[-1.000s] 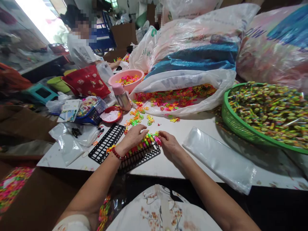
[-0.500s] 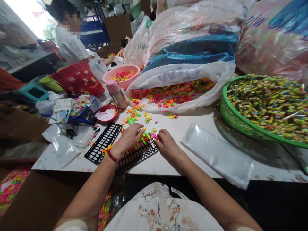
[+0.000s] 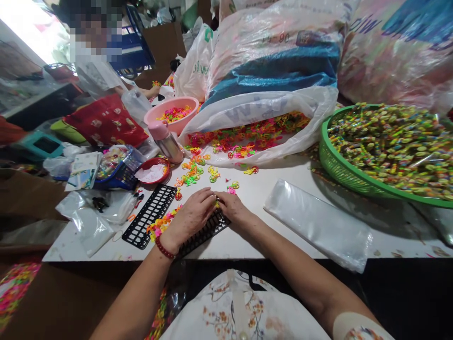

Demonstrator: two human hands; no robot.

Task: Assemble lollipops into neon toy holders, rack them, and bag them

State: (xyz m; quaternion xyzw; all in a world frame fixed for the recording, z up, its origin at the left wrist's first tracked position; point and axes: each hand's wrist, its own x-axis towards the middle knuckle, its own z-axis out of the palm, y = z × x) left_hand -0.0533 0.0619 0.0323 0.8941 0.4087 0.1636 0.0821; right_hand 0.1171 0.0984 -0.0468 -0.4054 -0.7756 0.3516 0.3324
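Observation:
My left hand lies curled over a black slotted rack, its fingers bent down around the upper side. Fingers closed, my right hand meets it at the rack's right end. A yellow-green bit shows between the fingertips; what each hand grips is mostly hidden. Left of my wrist, small bright plastic toys stick out in a row. Beside them lies a second black slotted rack. Beyond my hands are loose orange and green plastic toys and a pink one.
A white sack spills plastic toys at the back. Clear plastic bags lie right, before a green basket of small wrapped pieces. A red dish, flask and pink basin stand left. Another person sits farther back.
My right hand has moved left from beside the pink toy to the rack and now touches my left hand. The view has shifted slightly.

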